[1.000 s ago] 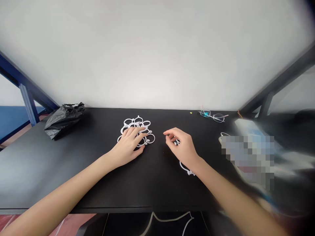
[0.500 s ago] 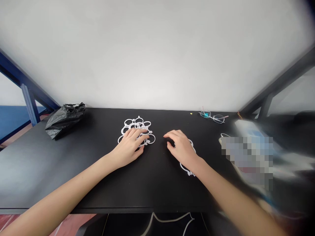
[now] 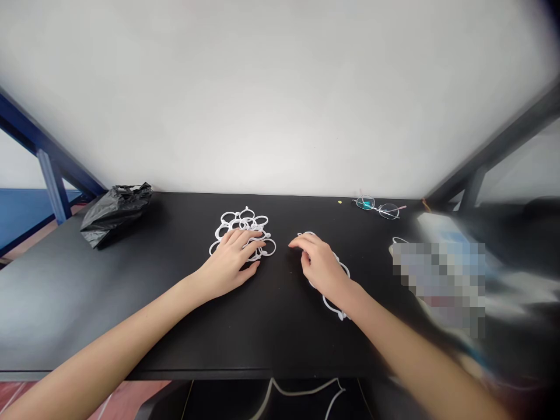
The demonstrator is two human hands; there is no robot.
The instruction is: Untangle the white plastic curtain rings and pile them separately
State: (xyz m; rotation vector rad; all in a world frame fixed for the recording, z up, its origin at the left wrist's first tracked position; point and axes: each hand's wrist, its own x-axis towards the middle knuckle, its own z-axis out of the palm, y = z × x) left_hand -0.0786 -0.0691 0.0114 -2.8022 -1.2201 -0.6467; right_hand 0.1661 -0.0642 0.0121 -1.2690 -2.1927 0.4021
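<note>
My left hand (image 3: 231,256) lies palm down on a cluster of linked white plastic rings (image 3: 268,247), fingers spread. The palm hides part of that cluster. To the right, my right hand (image 3: 321,262) rests over a second row of white rings (image 3: 336,308), its fingers bent and the thumb tip apart from the fingertips. Parts of these rings show beyond the knuckles and beside the wrist. Whatever contact lies beneath the palm is hidden. Both groups of rings lie flat on the black table (image 3: 245,332).
A crumpled black plastic bag (image 3: 116,213) sits at the back left. Eyeglasses (image 3: 378,208) and a small yellow bit (image 3: 340,202) are near the back wall (image 3: 280,116). Blurred, partly pixelated items (image 3: 507,286) lie on the right. White cables (image 3: 306,392) hang below the front edge.
My right hand's fingers have bent more, the thumb drawing in. The rings under it have shifted slightly right and toward me, with more showing past the knuckles. My left hand is almost still.
</note>
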